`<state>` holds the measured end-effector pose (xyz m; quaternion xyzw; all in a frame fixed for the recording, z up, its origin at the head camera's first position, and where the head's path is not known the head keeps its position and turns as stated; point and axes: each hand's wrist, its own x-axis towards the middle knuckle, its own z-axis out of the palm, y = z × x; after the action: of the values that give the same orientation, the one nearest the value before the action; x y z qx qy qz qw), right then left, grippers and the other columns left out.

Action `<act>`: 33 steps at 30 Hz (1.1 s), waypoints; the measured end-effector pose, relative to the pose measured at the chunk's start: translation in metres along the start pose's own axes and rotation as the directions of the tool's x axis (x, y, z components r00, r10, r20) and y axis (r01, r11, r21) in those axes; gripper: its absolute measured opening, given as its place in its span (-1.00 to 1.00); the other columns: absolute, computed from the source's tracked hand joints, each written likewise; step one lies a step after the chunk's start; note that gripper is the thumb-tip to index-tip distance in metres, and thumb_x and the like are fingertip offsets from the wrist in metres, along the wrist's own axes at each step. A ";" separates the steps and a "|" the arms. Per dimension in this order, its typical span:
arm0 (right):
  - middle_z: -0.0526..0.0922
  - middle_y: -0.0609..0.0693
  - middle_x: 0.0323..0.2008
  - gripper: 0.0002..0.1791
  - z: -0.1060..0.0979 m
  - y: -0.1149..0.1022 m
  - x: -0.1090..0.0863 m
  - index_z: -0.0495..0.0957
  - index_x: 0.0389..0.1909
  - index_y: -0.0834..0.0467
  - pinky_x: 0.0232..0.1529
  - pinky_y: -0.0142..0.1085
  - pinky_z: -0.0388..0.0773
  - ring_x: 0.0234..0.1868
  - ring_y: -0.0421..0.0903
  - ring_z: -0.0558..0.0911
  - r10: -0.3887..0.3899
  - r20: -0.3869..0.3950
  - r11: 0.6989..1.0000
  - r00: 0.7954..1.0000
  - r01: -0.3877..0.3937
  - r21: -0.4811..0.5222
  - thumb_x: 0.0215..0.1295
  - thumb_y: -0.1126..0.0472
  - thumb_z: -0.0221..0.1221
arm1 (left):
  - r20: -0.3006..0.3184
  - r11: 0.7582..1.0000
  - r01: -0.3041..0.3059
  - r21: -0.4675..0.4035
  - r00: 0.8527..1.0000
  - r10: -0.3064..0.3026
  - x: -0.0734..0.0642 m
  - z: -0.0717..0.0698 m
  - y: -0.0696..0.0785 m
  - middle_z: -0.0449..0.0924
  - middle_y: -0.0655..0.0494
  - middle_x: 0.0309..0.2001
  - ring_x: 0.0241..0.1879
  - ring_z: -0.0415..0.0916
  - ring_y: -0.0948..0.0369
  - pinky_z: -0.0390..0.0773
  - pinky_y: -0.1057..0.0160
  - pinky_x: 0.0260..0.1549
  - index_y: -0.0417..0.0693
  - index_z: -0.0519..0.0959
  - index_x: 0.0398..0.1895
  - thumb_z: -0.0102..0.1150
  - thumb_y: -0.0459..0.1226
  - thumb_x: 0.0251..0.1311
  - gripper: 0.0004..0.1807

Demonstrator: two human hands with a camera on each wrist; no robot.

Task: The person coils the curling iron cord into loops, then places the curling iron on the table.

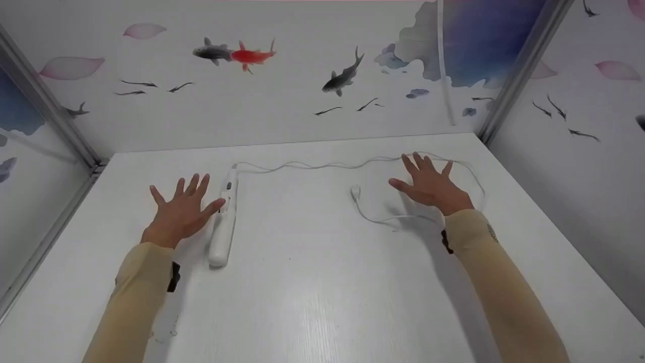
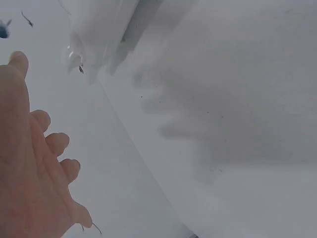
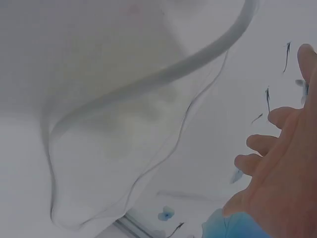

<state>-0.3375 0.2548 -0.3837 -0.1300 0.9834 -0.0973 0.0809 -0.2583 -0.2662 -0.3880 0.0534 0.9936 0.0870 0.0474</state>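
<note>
Here, white corded appliance [image 1: 221, 243], beside left grip [image 1: 181, 214]

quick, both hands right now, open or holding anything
Left hand: open, fingers spread, holding nothing.
Right hand: open, fingers spread, holding nothing.

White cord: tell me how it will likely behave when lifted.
The cord is probably floppy, given its loose waves and bends. Being thin, it is likely light. Pulling may tug the white device it runs to.
</note>
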 end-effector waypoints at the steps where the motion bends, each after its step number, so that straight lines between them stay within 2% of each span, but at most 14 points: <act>1: -0.31 0.32 0.60 0.00 0.002 -0.001 -0.001 -0.27 0.61 0.15 0.28 0.52 -0.60 0.59 0.38 -0.28 -0.006 -0.002 1.000 1.000 0.006 0.021 0.45 -0.46 -0.29 | -0.009 1.000 0.003 -0.006 1.000 -0.003 -0.001 0.002 0.001 -0.28 -0.33 0.59 0.54 -0.32 -0.38 -0.61 -0.60 0.19 -0.14 -0.22 0.61 -0.36 0.33 0.44 -0.03; 9: -0.32 0.22 0.62 -0.01 0.018 -0.012 -0.004 -0.35 0.61 0.10 0.34 0.46 -0.59 0.62 0.26 -0.26 -0.051 -0.002 0.987 0.999 0.050 0.156 0.46 -0.45 -0.29 | -0.040 0.996 0.077 -0.050 0.996 -0.079 -0.010 0.019 0.009 -0.24 -0.40 0.56 0.49 -0.31 -0.49 -0.56 -0.63 0.19 -0.22 -0.21 0.60 -0.40 0.33 0.45 -0.02; 15: -0.29 0.18 0.62 0.03 0.027 -0.026 -0.006 -0.37 0.61 0.12 0.43 0.41 -0.38 0.63 0.23 -0.20 -0.039 0.009 0.969 0.999 0.035 0.245 0.44 -0.45 -0.23 | -0.046 0.989 0.139 -0.057 0.989 -0.142 -0.013 0.031 0.019 -0.06 -0.53 0.49 0.46 -0.18 -0.55 -0.43 -0.63 0.22 -0.40 -0.04 0.53 -0.35 0.23 0.49 -0.07; 20: -0.15 0.27 0.60 -0.02 0.033 -0.041 -0.007 -0.25 0.60 0.18 0.49 0.29 -0.08 0.60 0.28 -0.05 -0.003 0.028 0.963 1.000 -0.005 0.269 0.48 -0.36 -0.15 | -0.087 0.978 0.194 -0.073 0.976 -0.200 -0.011 0.040 0.031 0.24 -0.62 0.32 0.36 0.10 -0.55 -0.17 -0.61 0.25 -0.49 0.08 0.46 -0.31 0.20 0.49 -0.09; 25: 0.05 0.34 0.54 -0.17 0.043 -0.057 -0.006 -0.02 0.57 0.23 0.48 0.17 0.11 0.55 0.28 0.13 0.039 0.056 0.943 0.998 -0.055 0.327 0.54 -0.21 -0.08 | -0.107 0.963 0.235 -0.132 0.962 -0.250 -0.008 0.044 0.040 0.46 -0.58 0.09 0.14 0.43 -0.43 0.30 -0.40 0.14 -0.53 0.24 0.33 -0.24 0.17 0.48 -0.15; 30: 0.28 0.34 0.42 -0.25 0.051 -0.077 -0.001 0.13 0.50 0.33 0.44 0.10 0.23 0.46 0.26 0.29 0.070 0.107 0.926 0.992 -0.104 0.363 0.54 -0.11 -0.04 | -0.134 0.956 0.233 -0.179 0.957 -0.259 -0.005 0.048 0.045 0.54 -0.49 -0.08 -0.02 0.53 -0.31 0.49 -0.25 -0.06 -0.53 0.36 0.14 -0.13 0.12 0.46 -0.25; 33: 0.32 0.34 0.40 -0.26 0.054 -0.086 0.004 0.17 0.46 0.36 0.43 0.07 0.26 0.45 0.25 0.31 0.102 0.128 0.918 0.987 -0.142 0.369 0.53 -0.10 -0.01 | -0.122 0.955 0.233 -0.185 0.958 -0.258 -0.002 0.051 0.047 0.54 -0.47 -0.09 -0.06 0.55 -0.27 0.54 -0.20 -0.10 -0.54 0.37 0.12 -0.07 0.10 0.44 -0.26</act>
<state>-0.3111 0.1628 -0.4180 -0.0555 0.9468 -0.2721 0.1625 -0.2461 -0.2120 -0.4290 -0.0815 0.9824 0.1677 -0.0099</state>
